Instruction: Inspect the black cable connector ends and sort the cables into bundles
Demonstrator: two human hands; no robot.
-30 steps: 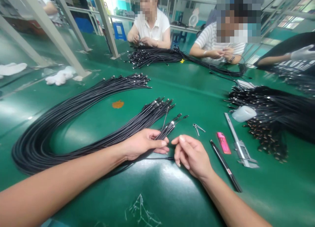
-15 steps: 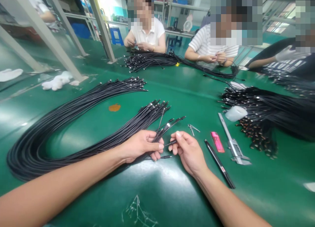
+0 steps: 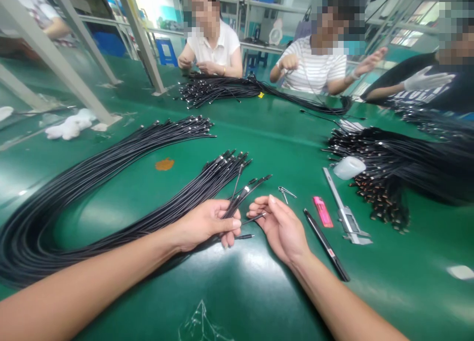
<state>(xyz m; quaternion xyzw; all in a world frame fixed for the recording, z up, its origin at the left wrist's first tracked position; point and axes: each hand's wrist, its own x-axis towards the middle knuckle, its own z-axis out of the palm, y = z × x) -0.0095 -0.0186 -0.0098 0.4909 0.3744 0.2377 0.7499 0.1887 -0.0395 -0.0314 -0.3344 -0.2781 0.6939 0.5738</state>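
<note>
My left hand [image 3: 209,226] is closed around several thin black cables, thumb on top, near their plug ends. One cable end [image 3: 255,218] sticks out of that grip toward my right hand [image 3: 281,227]. The right hand is half curled with its fingers apart, and the cable's tip lies in front of its palm and fingers, not pinched. A thick bundle of black cables [image 3: 155,217] curves round in a U on the green table [image 3: 252,301], its plug ends pointing right. Another loose plug end [image 3: 245,237] lies just below my left fingers.
Right of my hand lie a black pen [image 3: 326,245], a pink lighter-like object [image 3: 323,211], calipers [image 3: 346,208], a small metal clipper-like tool [image 3: 286,194] and a white roll [image 3: 349,168]. More cable heaps [image 3: 385,153] lie beyond. Co-workers sit across; metal posts [image 3: 142,40] stand at left.
My right thumb and fingers have let go of the cable end and spread apart. The left hand keeps its grip. One co-worker across has raised both hands, and the view has shifted slightly.
</note>
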